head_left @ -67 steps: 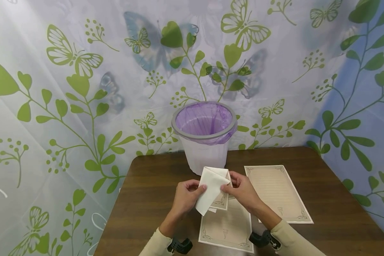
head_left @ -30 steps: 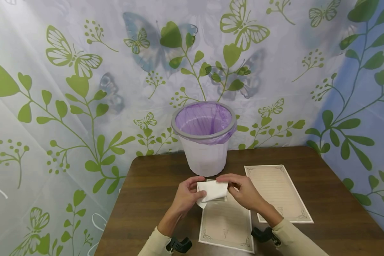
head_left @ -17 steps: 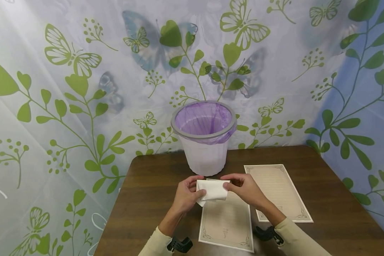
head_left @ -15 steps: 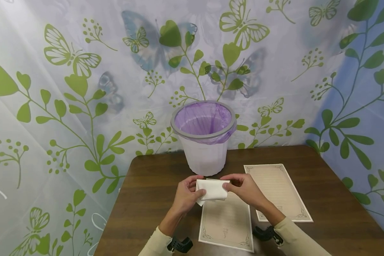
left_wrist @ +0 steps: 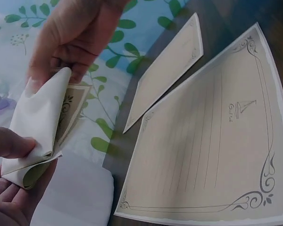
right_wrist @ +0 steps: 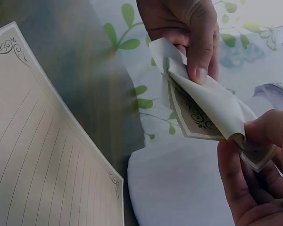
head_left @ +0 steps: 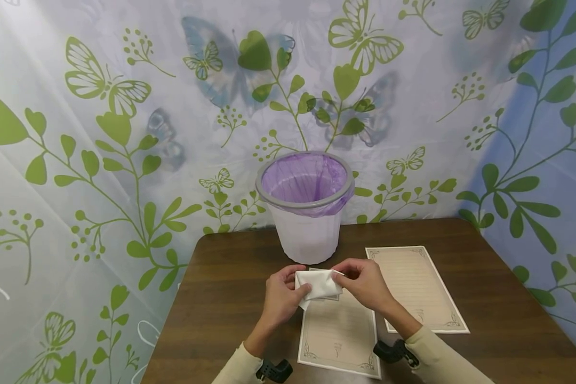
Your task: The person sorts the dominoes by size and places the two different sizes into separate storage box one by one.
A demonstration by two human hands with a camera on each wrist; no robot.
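A sheet of letter paper [head_left: 320, 281], folded over several times, is held up between both hands above the table. Its plain pale back faces outward, and a strip of the printed scroll border [right_wrist: 194, 115] shows beneath the fold. My left hand [head_left: 279, 296] pinches the left end, thumb on the front and fingers behind. My right hand [head_left: 365, 282] pinches the right end, its thumb pressing the upper right corner. In the left wrist view a loose flap curls open at the left end. Directly below lies a flat lined sheet [head_left: 338, 341] with a scroll border.
A second lined sheet [head_left: 420, 288] lies on the right of the brown table [head_left: 221, 298]. Behind the hands stands a white bin [head_left: 309, 234] with a grey rim and purple liner. A curtain [head_left: 125, 186] printed with leaves and butterflies hangs behind.
The held paper has gone from a taller, partly folded piece to a short, wide packet. The right hand shifted from its side to the top edge, then to the right corner.
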